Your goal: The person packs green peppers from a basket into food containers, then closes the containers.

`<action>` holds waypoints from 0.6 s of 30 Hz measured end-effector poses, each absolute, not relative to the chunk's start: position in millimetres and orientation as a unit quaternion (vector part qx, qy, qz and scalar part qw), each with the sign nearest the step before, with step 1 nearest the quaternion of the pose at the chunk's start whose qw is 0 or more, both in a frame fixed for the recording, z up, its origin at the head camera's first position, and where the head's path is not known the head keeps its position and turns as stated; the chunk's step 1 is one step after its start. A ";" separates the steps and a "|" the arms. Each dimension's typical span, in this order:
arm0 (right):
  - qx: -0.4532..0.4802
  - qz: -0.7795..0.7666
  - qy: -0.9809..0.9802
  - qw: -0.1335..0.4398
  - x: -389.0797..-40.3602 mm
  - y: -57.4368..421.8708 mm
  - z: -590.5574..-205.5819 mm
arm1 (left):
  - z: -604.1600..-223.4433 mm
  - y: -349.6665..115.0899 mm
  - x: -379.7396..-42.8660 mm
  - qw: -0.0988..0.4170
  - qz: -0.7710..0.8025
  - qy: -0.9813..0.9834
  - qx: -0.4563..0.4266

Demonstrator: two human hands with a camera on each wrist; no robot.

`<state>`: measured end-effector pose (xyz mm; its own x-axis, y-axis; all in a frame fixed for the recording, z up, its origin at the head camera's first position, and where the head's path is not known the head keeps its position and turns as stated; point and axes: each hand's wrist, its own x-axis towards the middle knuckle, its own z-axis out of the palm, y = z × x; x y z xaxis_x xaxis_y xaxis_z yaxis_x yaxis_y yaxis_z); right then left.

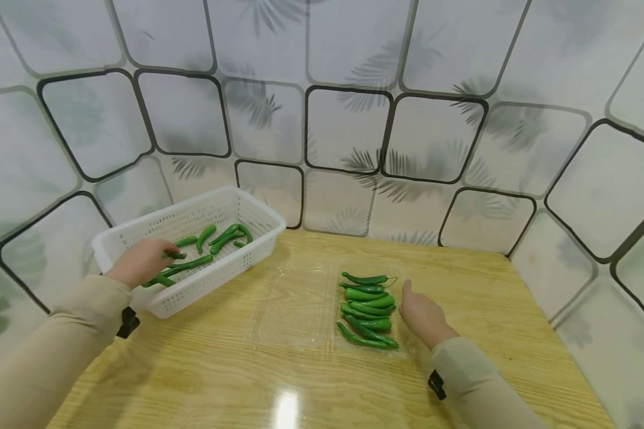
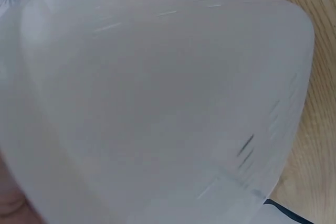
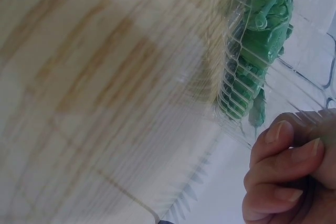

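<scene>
My left hand point(image 1: 145, 261) reaches into a white perforated basket point(image 1: 247, 265) on the left and pinches a dark green chili pepper point(image 1: 175, 255) at its fingertips. Other green chilies point(image 1: 195, 263) lie loose on the basket floor. In the left wrist view the basket's outer wall point(image 2: 157, 93) hides most of the hand. My right hand point(image 1: 424, 313) is at the right edge of a clear plastic container, its index finger pointing forward and the others loosely curled. Several chilies point(image 1: 367, 310) lie side by side in that container. In the right wrist view, the fingers point(image 3: 283, 169) are beside its ribbed clear wall point(image 3: 252, 82).
The container's clear, hinged-looking lid half point(image 1: 292, 307) lies flat to the left of the chilies. Everything stands on a wood-grain table point(image 1: 236, 381). A patterned curtain or wall covering point(image 1: 349, 128) closes off the back and both sides.
</scene>
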<state>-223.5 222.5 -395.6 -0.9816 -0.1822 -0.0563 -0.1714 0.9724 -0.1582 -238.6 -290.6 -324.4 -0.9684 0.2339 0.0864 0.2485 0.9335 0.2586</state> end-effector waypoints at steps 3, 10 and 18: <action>-0.090 -0.080 0.992 0.039 -223.4 222.8 -395.4 | -320.7 -287.7 -237.2 0.050 -0.133 -0.982 -0.124; -0.083 -0.082 0.992 0.046 -223.6 222.2 -394.2 | -313.1 -284.4 -236.2 0.095 -0.146 -0.979 -0.109; -0.074 -0.088 0.992 0.056 -224.9 222.6 -394.9 | -307.0 -286.2 -235.2 0.142 -0.187 -0.969 -0.073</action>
